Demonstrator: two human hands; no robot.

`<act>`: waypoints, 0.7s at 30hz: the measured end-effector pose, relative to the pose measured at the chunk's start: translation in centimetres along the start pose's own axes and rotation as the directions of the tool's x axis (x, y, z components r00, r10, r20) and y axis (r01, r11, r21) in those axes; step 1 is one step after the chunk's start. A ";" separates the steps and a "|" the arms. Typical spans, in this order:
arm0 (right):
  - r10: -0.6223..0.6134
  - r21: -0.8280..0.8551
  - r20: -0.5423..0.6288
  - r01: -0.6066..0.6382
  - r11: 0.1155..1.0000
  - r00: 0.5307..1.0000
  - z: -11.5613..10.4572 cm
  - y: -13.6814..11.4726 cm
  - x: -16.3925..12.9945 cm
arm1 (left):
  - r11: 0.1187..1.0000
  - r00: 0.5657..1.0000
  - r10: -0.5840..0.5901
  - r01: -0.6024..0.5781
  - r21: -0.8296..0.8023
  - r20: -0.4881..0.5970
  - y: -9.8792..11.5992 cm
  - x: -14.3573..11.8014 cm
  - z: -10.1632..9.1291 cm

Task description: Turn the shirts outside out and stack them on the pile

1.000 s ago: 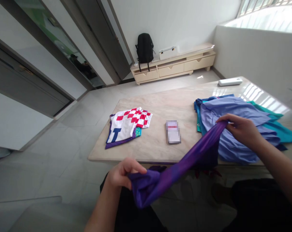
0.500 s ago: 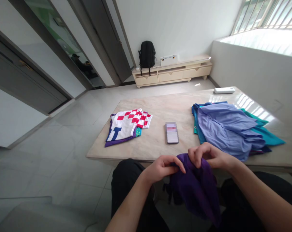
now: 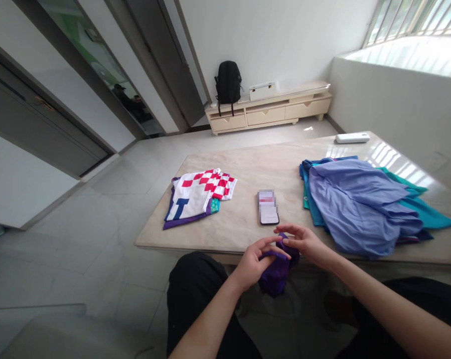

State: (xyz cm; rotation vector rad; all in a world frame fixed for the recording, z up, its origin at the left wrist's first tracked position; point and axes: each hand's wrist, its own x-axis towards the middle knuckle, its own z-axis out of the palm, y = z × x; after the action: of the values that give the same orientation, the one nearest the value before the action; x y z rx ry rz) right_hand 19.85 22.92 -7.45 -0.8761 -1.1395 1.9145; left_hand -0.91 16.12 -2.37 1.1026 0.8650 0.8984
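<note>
A purple garment hangs bunched below the table's near edge, between my knees. My left hand grips it with thumb and fingers. From the other side my right hand pinches its upper part. The garment's exact kind cannot be made out. Just beyond my hands lies a smartphone with a lit, blurred screen. Left of it, a folded white jersey with red checks rests on purple and teal cloth. To the right is a loose pile of clothes, a light blue garment on top of darker blue and teal ones.
The pale marble table has its near edge by my knees. A white oblong device lies at its far right. Beyond stand a low cream cabinet and a black backpack on it. A person appears behind the left doorway.
The purple garment has been gathered into a smaller bundle and no longer hangs as far down. My right hand has shifted left, closer to my left hand. The view has tilted slightly.
</note>
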 end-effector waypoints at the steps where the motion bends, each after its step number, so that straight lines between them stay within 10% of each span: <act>1: -0.005 -0.016 -0.003 0.005 1.000 1.000 0.0 0.1 0.2 | 1.000 1.000 -0.006 0.006 0.006 -0.024 -0.2 0.2 -0.2; 13: 0.068 0.042 -0.073 -0.065 0.997 0.995 0.2 1.5 0.4 | 0.895 0.942 0.207 -0.073 0.441 -0.264 -1.7 2.1 -0.8; 21: 0.048 -0.006 -0.086 -0.049 0.999 0.995 0.5 1.7 0.2 | 0.970 0.925 0.136 -0.051 0.239 -0.356 -3.3 2.6 -0.2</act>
State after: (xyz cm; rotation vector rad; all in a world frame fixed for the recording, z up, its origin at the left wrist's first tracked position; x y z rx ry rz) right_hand 18.94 22.33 -8.81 -0.9892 -1.0851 1.8931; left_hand 0.47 17.92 -5.95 1.1970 1.2588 1.1321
